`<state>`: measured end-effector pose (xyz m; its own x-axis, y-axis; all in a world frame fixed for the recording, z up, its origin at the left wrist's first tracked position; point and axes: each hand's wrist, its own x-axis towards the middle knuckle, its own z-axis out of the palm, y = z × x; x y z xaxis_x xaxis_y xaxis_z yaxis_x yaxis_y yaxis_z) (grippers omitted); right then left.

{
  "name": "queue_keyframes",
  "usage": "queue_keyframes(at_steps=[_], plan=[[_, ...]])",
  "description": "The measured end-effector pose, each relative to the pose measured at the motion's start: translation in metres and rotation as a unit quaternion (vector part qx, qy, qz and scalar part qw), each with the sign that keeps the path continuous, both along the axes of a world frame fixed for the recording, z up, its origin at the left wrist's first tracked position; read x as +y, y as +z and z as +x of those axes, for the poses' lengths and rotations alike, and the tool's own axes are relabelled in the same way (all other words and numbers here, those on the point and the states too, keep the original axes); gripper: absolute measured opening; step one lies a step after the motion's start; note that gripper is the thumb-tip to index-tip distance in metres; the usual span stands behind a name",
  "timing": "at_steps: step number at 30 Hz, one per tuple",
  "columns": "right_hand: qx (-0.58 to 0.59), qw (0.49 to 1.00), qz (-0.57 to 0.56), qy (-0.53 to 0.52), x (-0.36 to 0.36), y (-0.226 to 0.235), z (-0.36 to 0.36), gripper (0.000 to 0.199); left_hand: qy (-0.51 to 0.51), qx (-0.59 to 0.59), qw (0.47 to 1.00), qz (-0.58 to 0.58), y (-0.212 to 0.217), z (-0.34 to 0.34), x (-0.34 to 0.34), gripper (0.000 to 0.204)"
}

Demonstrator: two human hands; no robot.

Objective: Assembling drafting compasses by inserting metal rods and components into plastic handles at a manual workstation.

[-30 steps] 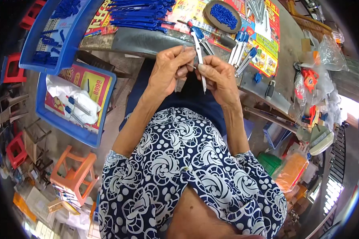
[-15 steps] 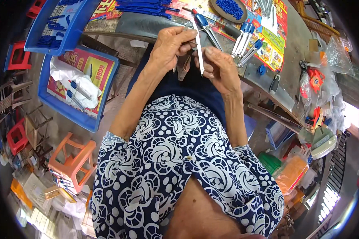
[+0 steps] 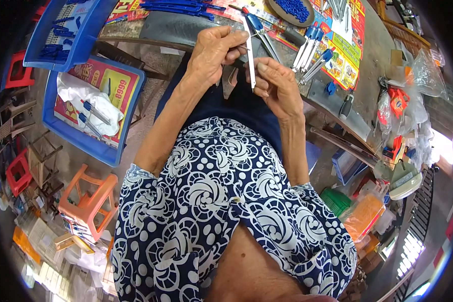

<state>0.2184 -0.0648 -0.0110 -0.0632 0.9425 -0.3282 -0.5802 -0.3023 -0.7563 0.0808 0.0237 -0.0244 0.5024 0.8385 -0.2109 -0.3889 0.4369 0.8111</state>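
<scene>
Between my hands, a slim silver-white metal strip (image 3: pixel 251 63) stands nearly upright in view, shaped like one leg of a drawing compass. My right hand (image 3: pixel 281 86) has its thumb and fingers closed around the strip's lower part. My left hand (image 3: pixel 210 54) pinches a thin, dark, pin-like piece (image 3: pixel 243 47) against the strip; its exact kind is too small to tell. Just beyond them on the table lies a blue-headed drawing compass (image 3: pixel 254 22) with its legs pointing toward my right hand. More blue-headed compasses (image 3: pixel 303 55) lie to the right.
Blue plastic strips (image 3: pixel 181 7) and a dish of small blue parts (image 3: pixel 291 11) sit on the paper-covered table (image 3: pixel 372 65). A black-handled screwdriver (image 3: pixel 346 106) lies near its edge. At left are two blue trays (image 3: pixel 46 113), one with a white cloth (image 3: pixel 78 95), and an orange stool (image 3: pixel 88 201).
The whole view has shifted slightly. Both hands keep their hold at the strip, whose lower end now sits a little higher in view.
</scene>
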Motion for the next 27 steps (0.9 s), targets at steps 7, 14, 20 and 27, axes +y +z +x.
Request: queue_keyframes(at_steps=[7,14,20,27], plan=[[0.007,1.0,0.007,0.009,-0.0015,-0.0006,-0.0018,0.022,0.006,-0.001,1.0,-0.007,0.0012,-0.0028,-0.0016,0.015],[-0.063,0.997,0.014,0.042,-0.0037,0.0025,-0.0027,0.026,0.01,0.002,1.0,-0.019,0.0003,-0.0031,-0.002,0.015],[0.003,0.999,0.015,0.028,-0.0037,0.0048,-0.0047,0.03,0.012,0.001,1.0,-0.021,0.0006,-0.0029,-0.0012,0.015],[0.019,1.0,0.005,0.022,-0.0055,0.0015,-0.0037,0.031,0.012,0.006,1.0,-0.011,0.0001,-0.0016,-0.0015,0.014]])
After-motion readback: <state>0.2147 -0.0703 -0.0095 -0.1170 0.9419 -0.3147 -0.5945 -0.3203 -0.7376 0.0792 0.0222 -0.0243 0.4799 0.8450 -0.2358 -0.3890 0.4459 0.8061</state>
